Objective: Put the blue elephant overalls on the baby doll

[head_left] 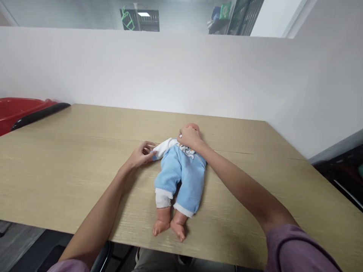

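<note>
A baby doll (183, 170) lies on its back on the wooden table, feet toward me. It wears light blue fleece overalls with white leg cuffs and a cartoon print on the chest. My left hand (141, 154) is at the cuff of the doll's white sleeve (164, 147), its thumb and fingers curled about the end. At the doll's collar, my right hand (189, 136) is closed, with a bit of white cloth showing by its fingertips. This hand covers the neck and most of the doll's head (193, 125).
The table (85, 158) reaches back to a white wall (141, 71) with a window above. A red object with a black edge (28, 109) stands at the far left. Dark items (340, 166) are beyond the table's right edge.
</note>
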Motion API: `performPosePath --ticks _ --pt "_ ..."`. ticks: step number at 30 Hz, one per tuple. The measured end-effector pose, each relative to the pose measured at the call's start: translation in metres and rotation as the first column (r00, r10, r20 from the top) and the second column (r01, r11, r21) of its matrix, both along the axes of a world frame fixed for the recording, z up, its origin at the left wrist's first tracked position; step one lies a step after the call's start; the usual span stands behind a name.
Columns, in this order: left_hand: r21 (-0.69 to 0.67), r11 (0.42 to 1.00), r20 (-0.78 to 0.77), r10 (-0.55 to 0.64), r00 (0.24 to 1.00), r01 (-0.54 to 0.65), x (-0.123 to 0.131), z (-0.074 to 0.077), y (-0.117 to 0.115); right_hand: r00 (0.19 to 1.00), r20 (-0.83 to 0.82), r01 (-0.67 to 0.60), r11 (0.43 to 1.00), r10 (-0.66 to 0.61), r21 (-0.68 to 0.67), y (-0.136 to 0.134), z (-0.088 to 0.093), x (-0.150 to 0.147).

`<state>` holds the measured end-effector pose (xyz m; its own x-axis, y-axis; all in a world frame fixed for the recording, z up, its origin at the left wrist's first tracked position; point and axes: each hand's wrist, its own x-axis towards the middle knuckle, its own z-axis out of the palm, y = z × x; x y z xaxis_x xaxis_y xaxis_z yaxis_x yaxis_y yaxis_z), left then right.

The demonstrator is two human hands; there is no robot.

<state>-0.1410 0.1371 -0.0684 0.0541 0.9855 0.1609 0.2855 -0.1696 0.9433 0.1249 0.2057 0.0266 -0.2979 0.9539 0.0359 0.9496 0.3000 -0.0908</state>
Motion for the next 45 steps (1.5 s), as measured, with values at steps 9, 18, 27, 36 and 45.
performPosePath --ticks 9,18,27,36,45 --pt "0.202 0.941 -0.455 -0.155 0.877 0.271 0.045 0.011 0.047 0.997 -0.032 -0.064 0.998 0.064 0.01 -0.004 -0.004 -0.009" --pt "0.262 0.951 -0.531 -0.003 0.847 0.167 0.067 0.002 0.022 0.999 0.043 0.007 1.0 -0.006 -0.02 0.0 0.002 -0.04" --pt "0.222 0.97 -0.697 0.087 0.712 0.099 0.039 -0.001 0.016 0.996 0.072 0.053 0.996 -0.048 -0.072 0.005 0.003 -0.043" --pt "0.135 0.986 -0.755 0.039 0.655 0.097 0.036 0.0 0.042 0.996 -0.084 -0.001 0.996 -0.006 -0.09 0.001 0.003 0.006" --pt "0.091 0.968 -0.809 -0.066 0.584 0.236 0.032 0.005 0.041 0.891 -0.412 -0.319 0.91 0.193 -0.264 -0.011 -0.003 0.075"
